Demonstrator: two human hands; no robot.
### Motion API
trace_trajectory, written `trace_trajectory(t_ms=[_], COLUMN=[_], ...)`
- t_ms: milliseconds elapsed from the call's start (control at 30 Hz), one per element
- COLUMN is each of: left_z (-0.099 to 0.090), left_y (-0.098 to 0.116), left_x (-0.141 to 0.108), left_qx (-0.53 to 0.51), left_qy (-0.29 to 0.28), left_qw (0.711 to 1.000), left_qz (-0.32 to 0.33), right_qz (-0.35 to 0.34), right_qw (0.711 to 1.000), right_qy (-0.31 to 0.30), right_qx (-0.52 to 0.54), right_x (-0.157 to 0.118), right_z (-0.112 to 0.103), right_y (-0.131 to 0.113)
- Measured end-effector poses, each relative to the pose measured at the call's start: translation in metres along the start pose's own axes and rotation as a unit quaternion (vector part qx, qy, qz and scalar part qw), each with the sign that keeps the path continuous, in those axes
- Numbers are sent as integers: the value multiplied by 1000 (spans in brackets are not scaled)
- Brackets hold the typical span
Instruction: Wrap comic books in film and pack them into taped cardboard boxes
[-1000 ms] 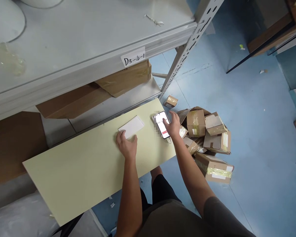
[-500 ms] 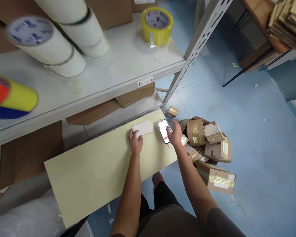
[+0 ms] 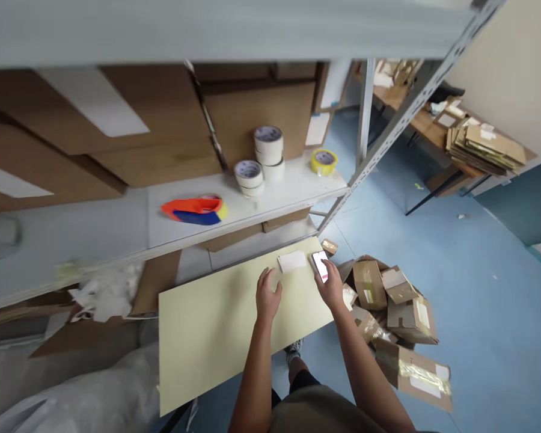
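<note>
My left hand (image 3: 268, 296) is over the pale yellow tabletop (image 3: 207, 337), fingers apart and with nothing in them. Just beyond its fingertips a small stack of white paper slips (image 3: 292, 261) lies on the board. On the right end of the board is a smartphone (image 3: 319, 263) with a lit white screen and a red patch near its bottom. My right hand (image 3: 331, 287) grips the lower part of the phone, thumb at the left edge and fingers along the right. The hand covers the phone's lower corner.
A shelf (image 3: 293, 186) behind the board carries white tape rolls (image 3: 269, 147), a yellow tape roll (image 3: 323, 162) and an orange-and-blue tape dispenser (image 3: 196, 210). Taped cardboard boxes (image 3: 399, 361) are piled on the floor at right. A metal upright (image 3: 365, 162) rises at the shelf's corner.
My left hand has come off the white slips and drawn back, opening. My right hand has closed around the phone's lower part. The view has tilted up, showing more of the shelf.
</note>
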State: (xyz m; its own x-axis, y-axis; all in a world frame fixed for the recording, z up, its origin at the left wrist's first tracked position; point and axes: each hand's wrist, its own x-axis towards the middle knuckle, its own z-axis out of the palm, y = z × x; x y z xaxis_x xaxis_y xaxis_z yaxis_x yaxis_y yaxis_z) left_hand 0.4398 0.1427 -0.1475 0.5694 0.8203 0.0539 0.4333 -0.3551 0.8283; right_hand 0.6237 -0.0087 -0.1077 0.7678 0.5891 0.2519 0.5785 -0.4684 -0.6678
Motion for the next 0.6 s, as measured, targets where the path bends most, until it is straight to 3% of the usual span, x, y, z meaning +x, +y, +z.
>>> trace_trajectory(t_ms=[200, 333, 467, 600], left_z=[-111, -194, -268, -329], left_y=[15, 12, -7, -41], left_x=[-10, -21, -48, -86], left_qx=[-34, -24, -6, 7], left_qy=[22, 41, 94, 151], left_qw=[999, 999, 996, 988], left_qz=[18, 23, 9, -19], right_qz=[-69, -120, -174, -230], right_qw=[996, 987, 971, 949], right_qy=[-53, -85, -133, -183], right_qx=[33, 66, 93, 115], right_x=[-18, -32, -47, -66], right_z=[28, 57, 90, 127], right_y=[-93, -158, -219, -275])
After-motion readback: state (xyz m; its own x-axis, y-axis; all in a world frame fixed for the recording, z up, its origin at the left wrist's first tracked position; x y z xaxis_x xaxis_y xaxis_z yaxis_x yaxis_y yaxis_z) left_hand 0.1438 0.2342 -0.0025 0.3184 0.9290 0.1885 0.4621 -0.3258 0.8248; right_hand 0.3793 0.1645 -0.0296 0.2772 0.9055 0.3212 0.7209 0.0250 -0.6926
